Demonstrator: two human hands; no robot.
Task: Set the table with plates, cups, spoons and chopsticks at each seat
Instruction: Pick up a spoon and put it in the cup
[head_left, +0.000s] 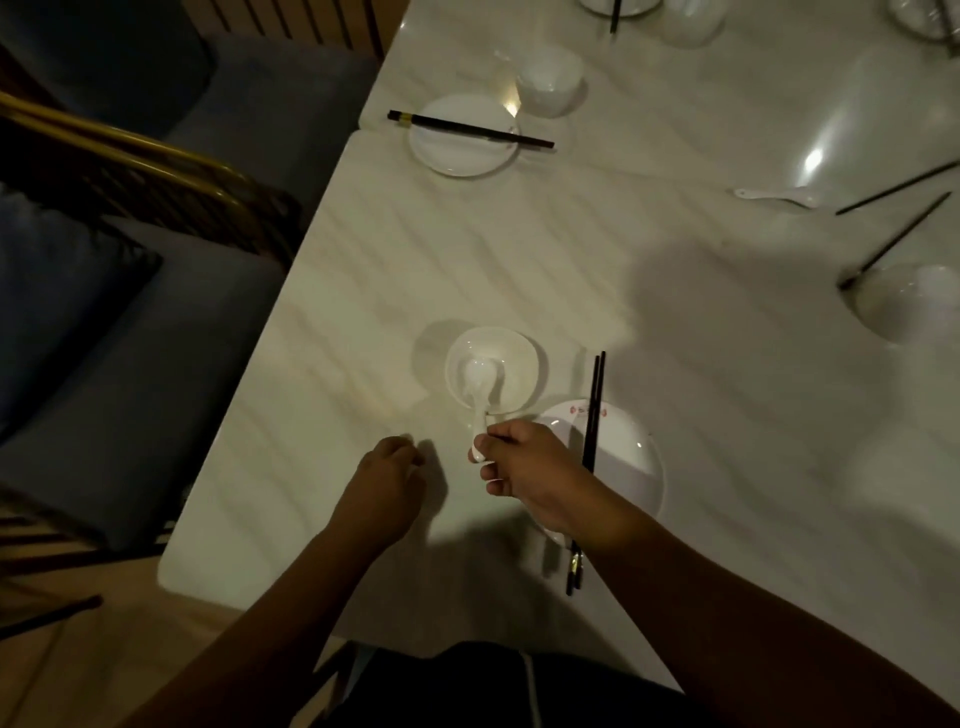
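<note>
Your R hand (530, 467) pinches the spoon (478, 379) by its handle end, thumb & forefinger curled on it. The scoop lies inside the cup (524, 353), and the handle leans out over the cup's near rim. Cup stands upright on the table (415, 260), a bit in from the near edge, closer to the left edge than the right.

Your L hand (387, 478) is on the table just left of the spoon handle, not touching it. Its fingers are loosely curled w/ nothing in them.

Plate (623, 457) sits just right of the cup by the near edge, partly under your R wrist, w/ red marks on its far rim. Chopsticks (595, 405) lie paired across the plate, tips toward the far edge, butt ends past the plate's near rim.

Further up the left edge: far plate (457, 150) w/ far chopsticks (467, 129) laid across it. Far cup (548, 78) stands upright just beyond.

Toward the right edge: loose spoon (779, 196) lies flat. Two loose chopsticks (893, 239) lie apart from each other, one ending at the right cup (914, 306).

Chairs (130, 338) stand along the left edge.
</note>
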